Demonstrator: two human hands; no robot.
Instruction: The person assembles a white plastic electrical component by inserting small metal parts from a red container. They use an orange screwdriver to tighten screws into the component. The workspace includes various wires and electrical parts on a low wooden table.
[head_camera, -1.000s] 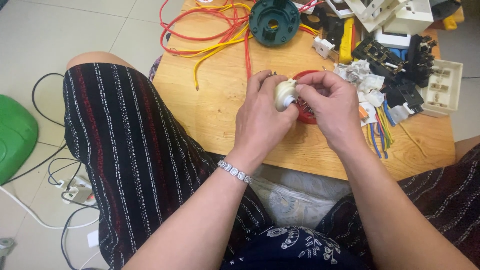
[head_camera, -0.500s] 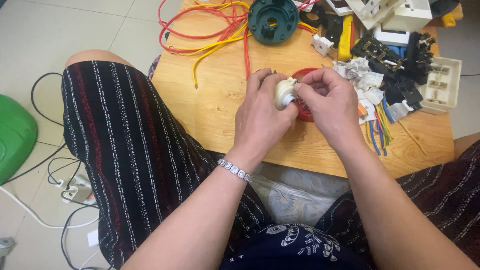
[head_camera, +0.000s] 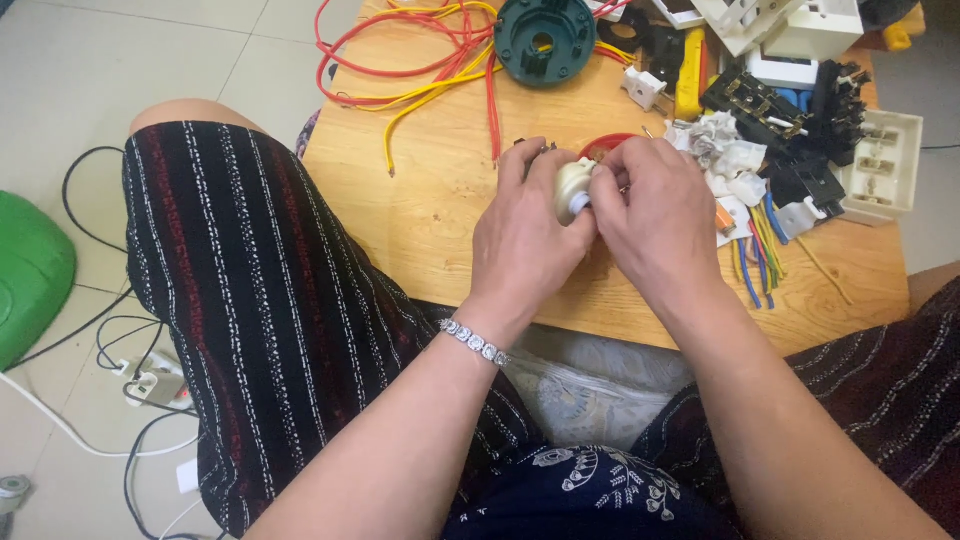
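Covering a cream part (head_camera: 574, 187), both hands (head_camera: 590, 215), red piece (head_camera: 605, 146) mostly hidden.

Low wooden tabletop over a pale tiled floor, in soft, even light.

I sit at a light-grained wooden tabletop (head_camera: 430, 210) that stands low between my knees, its near edge just above my lap. Around it the floor of large off-white tiles (head_camera: 150, 50) runs out to my left with thin grey joints. On those tiles, at the far left, lies a rounded bright green plastic object (head_camera: 30, 275), cut off by the frame. Near it, thin black cables (head_camera: 95, 325) loop across the floor beside a white cable (head_camera: 60, 425) and a small white plug block (head_camera: 150, 382). No wall or window shows.
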